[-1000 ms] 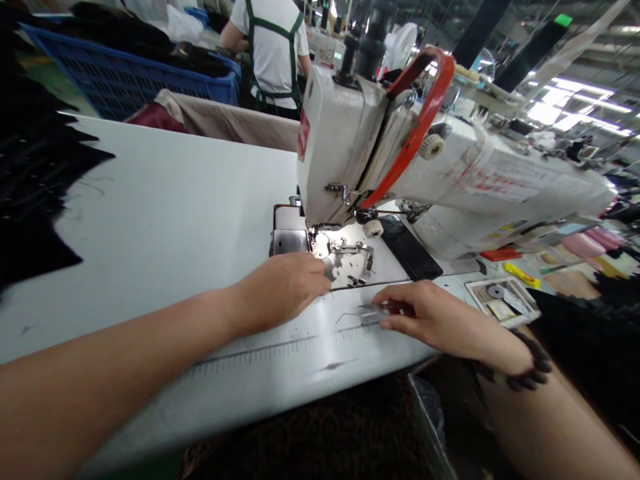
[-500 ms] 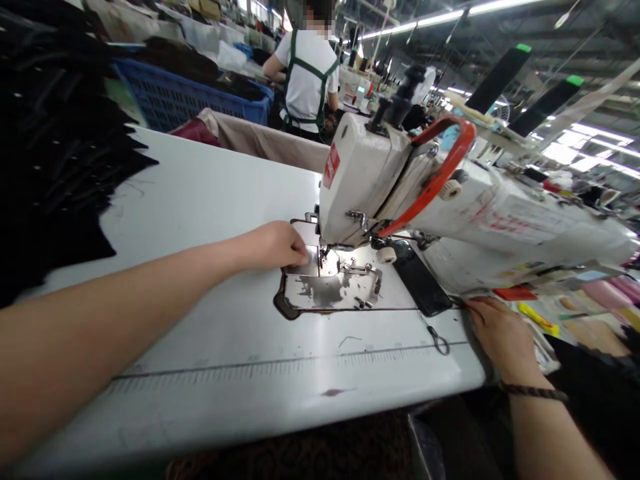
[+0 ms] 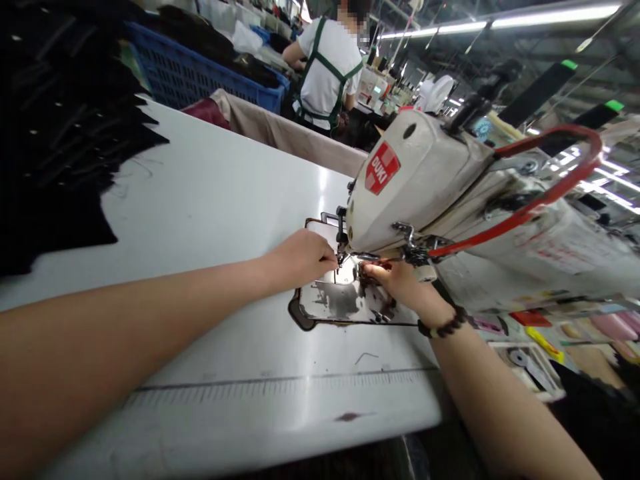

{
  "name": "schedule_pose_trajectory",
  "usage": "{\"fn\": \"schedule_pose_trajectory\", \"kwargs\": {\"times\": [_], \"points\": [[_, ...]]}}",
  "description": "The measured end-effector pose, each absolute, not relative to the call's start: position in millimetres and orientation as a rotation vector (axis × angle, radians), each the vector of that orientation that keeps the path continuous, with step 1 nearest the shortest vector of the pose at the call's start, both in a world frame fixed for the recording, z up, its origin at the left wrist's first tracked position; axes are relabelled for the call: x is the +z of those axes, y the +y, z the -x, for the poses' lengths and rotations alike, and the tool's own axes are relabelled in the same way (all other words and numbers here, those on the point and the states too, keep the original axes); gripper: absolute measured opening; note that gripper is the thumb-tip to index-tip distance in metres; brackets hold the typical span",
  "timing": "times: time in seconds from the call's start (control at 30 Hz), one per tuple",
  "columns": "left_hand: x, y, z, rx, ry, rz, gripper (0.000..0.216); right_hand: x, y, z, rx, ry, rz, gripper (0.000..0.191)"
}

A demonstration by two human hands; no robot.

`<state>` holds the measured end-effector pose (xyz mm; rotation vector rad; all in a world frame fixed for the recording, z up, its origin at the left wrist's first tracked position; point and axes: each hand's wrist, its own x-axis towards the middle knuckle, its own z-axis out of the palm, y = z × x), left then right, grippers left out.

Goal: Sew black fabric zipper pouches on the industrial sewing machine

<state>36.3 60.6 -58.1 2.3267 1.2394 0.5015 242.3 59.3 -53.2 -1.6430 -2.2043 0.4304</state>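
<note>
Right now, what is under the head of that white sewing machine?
Both hands, left hand and right hand, meet over the worn metal plate beneath the white sewing machine. The needle itself is covered by fingers.

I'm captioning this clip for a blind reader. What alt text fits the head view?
Two bare hands meet under the head of a white sewing machine: the left hand pinches at the needle area and the right hand works beside it, over the metal plate. Black fabric lies far left on the white table.

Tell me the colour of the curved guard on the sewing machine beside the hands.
Red-orange. The curved guard arcs over the white sewing machine, clearest in the head view.
</note>
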Motion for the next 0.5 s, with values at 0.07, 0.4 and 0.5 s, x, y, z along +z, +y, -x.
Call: {"fn": "schedule_pose_trajectory", "kwargs": {"times": [0.07, 0.4, 0.5], "points": [[-57, 60, -36, 0.496, 1.232, -2.348, 0.023, -60, 69, -237, 0.363, -2.171, 1.68, 0.017], [-53, 62, -37, 0.403, 1.253, -2.393, 0.029, -59, 60, -236, 0.196, -2.141, 1.824, 0.034], [-53, 62, -38, 0.393, 1.238, -2.417, 0.029, -58, 59, -236, 0.172, -2.15, 1.861, 0.034]]}}
